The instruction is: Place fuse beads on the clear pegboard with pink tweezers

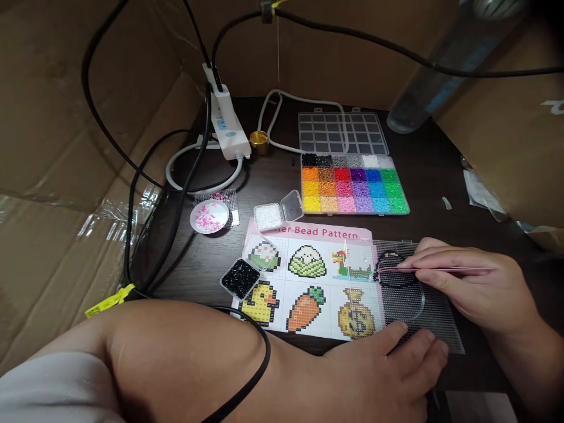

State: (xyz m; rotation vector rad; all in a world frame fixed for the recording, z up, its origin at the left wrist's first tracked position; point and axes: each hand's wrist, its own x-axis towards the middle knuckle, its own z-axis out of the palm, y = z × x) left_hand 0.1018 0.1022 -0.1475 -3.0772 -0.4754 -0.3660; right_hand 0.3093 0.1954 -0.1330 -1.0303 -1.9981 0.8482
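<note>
Evidently you're working on fine detail: your right hand (482, 279) pinches pink tweezers (462, 269) between thumb and fingers, the tip meeting the curved row of black beads (390, 285) on the clear pegboard (440, 326), likely because bare fingertips would nudge its neighbours. Your left hand (383, 367) lies palm down with fingers loosely spread over the board's near edge, probably to steady it. That board sits at the right side of the pattern sheet (328, 320), perhaps for easy glancing. The open black-bead box (230, 292) rests on the sheet's left side, presumably within reach, while the many-coloured bead case (355, 213) stands farther back on the table (273, 176).
</note>
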